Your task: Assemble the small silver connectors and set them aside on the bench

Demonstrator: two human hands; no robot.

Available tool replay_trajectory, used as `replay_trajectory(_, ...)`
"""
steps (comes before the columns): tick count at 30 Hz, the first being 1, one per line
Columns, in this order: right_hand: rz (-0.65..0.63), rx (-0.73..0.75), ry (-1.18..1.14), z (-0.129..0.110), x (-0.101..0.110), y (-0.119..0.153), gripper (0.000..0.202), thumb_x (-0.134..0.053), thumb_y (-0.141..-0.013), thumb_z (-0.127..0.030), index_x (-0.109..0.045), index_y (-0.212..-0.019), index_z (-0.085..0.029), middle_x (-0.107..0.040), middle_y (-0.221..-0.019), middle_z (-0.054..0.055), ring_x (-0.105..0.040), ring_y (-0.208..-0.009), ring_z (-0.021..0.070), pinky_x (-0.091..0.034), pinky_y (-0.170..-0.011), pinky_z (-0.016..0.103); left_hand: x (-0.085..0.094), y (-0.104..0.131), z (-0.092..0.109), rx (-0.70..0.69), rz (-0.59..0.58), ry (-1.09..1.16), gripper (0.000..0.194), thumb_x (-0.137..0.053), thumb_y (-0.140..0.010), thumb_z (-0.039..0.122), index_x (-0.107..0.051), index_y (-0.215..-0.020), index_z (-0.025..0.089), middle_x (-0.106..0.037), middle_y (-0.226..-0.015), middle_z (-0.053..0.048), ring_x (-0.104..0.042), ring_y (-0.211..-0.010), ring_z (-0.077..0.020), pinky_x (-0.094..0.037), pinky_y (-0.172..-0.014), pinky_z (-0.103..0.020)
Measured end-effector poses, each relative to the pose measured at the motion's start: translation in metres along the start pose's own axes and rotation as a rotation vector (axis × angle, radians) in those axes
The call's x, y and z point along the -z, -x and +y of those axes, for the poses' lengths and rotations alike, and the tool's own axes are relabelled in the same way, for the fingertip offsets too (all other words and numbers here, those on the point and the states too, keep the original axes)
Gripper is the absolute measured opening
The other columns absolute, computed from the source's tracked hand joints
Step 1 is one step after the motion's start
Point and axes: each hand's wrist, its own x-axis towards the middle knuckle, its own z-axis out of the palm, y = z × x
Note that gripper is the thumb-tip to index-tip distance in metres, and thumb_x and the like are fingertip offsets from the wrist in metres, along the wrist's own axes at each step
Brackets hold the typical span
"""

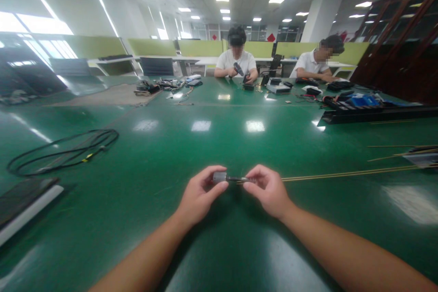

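I hold a grey cylinder [219,177], a slim dark shaft [235,179] meeting its end, both level over the green counter [171,150].

A black cable [110,133] with a yellow tag [87,158] lies looped on the green table [171,146] at left, above a dark slab [25,198] at lower left. Toward the upper middle and right, two people [236,61] in white sit before lime partitions [200,48], while a brown cabinet [407,45] fills the upper right, above a blue-and-black heap [364,100]
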Motion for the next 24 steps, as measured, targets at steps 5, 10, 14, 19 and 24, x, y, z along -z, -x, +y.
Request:
replay_trajectory(5,0.014,-0.002,-0.01,-0.001,-0.001,0.0,0.018,-0.074,-0.077,-0.03,-0.063,-0.084,-0.018,-0.06,-0.069,-0.001,-0.051,-0.058,0.0136,-0.038,-0.056,0.027,0.001,0.001,0.0,0.0,-0.005,0.01,0.032,-0.072,-0.084,0.036,-0.068,-0.112,0.022,-0.067,-0.1,-0.003,-0.063,-0.087,-0.0176,-0.049,-0.081,-0.028)
replay_trajectory(10,0.049,-0.018,-0.14,-0.003,0.0,0.0,0.02,-0.076,-0.074,-0.03,-0.062,-0.082,-0.018,-0.057,-0.061,-0.004,-0.049,-0.051,0.0112,-0.036,-0.05,0.024,0.0,-0.001,0.001,0.051,0.035,0.094,0.033,-0.076,-0.081,0.036,-0.067,-0.108,0.019,-0.067,-0.098,-0.003,-0.063,-0.085,-0.0165,-0.05,-0.079,-0.026)
replay_trajectory(14,0.142,0.002,-0.282,-0.002,0.002,-0.005,0.023,-0.069,-0.083,-0.036,-0.06,-0.073,-0.017,-0.054,-0.054,-0.004,-0.046,-0.044,0.009,-0.036,-0.046,0.022,0.0,-0.007,-0.001,0.088,0.198,0.276,0.04,-0.078,-0.077,0.034,-0.056,-0.106,0.021,-0.067,-0.086,0.001,-0.062,-0.071,-0.0136,-0.049,-0.069,-0.024)
replay_trajectory(19,0.222,-0.093,-0.433,0.004,0.001,-0.009,0.039,-0.06,-0.09,-0.048,-0.057,-0.067,-0.017,-0.056,-0.056,-0.001,-0.047,-0.041,0.0098,-0.034,-0.037,0.021,0.001,-0.014,-0.004,0.147,0.347,0.506,0.041,-0.08,-0.072,0.032,-0.042,-0.081,0.021,-0.063,-0.07,0.004,-0.058,-0.061,-0.0113,-0.044,-0.061,-0.02)
replay_trajectory(24,0.2,-0.133,-0.443,0.008,-0.001,-0.01,0.039,-0.065,-0.086,-0.048,-0.054,-0.063,-0.018,-0.052,-0.051,-0.003,-0.044,-0.039,0.0089,-0.032,-0.034,0.019,0.006,-0.016,-0.009,0.227,0.376,0.549,0.046,-0.083,-0.068,0.033,-0.04,-0.064,0.017,-0.063,-0.069,0.0,-0.062,-0.073,-0.0123,-0.045,-0.064,-0.017)
